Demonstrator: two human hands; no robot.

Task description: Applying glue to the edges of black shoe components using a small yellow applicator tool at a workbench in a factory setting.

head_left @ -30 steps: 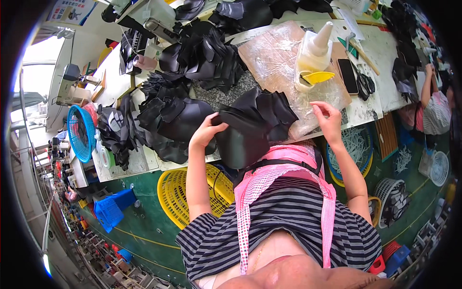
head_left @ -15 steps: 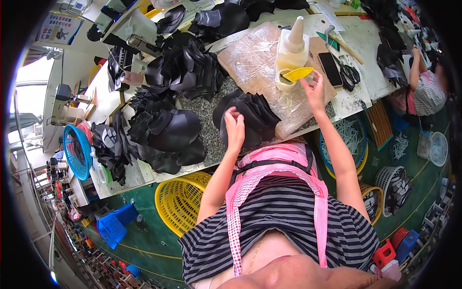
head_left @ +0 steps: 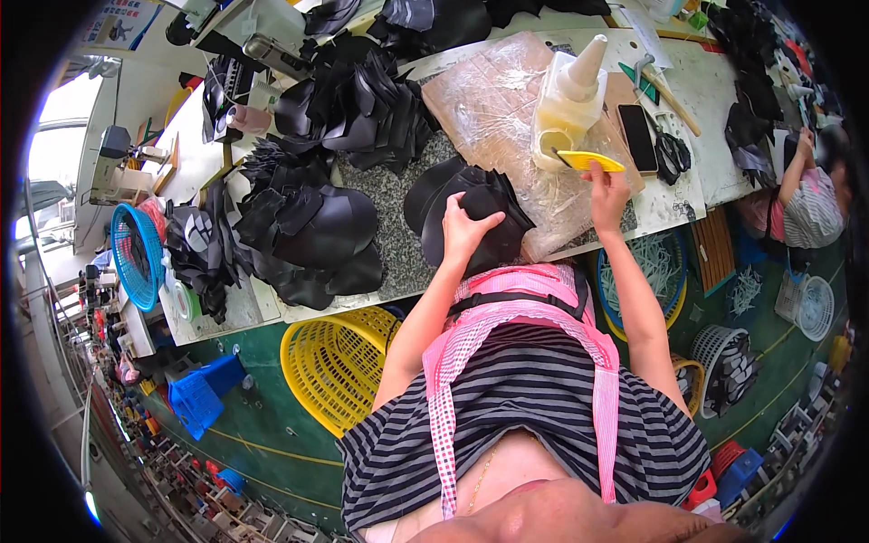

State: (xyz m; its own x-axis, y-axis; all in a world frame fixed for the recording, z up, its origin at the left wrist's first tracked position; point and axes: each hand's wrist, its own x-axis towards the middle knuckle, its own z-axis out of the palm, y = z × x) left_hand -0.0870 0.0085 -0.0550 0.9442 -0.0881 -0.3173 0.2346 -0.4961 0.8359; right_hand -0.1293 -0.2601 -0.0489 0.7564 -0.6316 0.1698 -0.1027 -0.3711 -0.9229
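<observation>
My left hand (head_left: 465, 233) is on a fanned stack of black, leather-like cut pieces (head_left: 502, 237) at the table's front edge. Its thumb and fingers are spread around the edge of a top black piece (head_left: 482, 201), which they appear to grip. In my right hand (head_left: 608, 195) is a flat yellow scraper (head_left: 593, 161), pinched between thumb and fingers. The scraper is held over the near side of a translucent plastic glue bottle (head_left: 568, 104) with a cone-shaped spout, beside its small cup-like opening (head_left: 549, 149). The bottle stands on a glue-smeared brown board (head_left: 480, 86).
More black pieces (head_left: 330, 226) lie in heaps on the left. Right of the bottle are a phone (head_left: 637, 138), black-handled scissors (head_left: 672, 157) and a hammer (head_left: 672, 98). Below the table are a yellow basket (head_left: 330, 371) and a blue basket of scraps (head_left: 644, 271). Another person (head_left: 806, 204) sits far right.
My left hand has shifted right, and its thumb and fingers have spread onto a top black piece. The right hand has moved slightly right and down with the scraper, away from the cup.
</observation>
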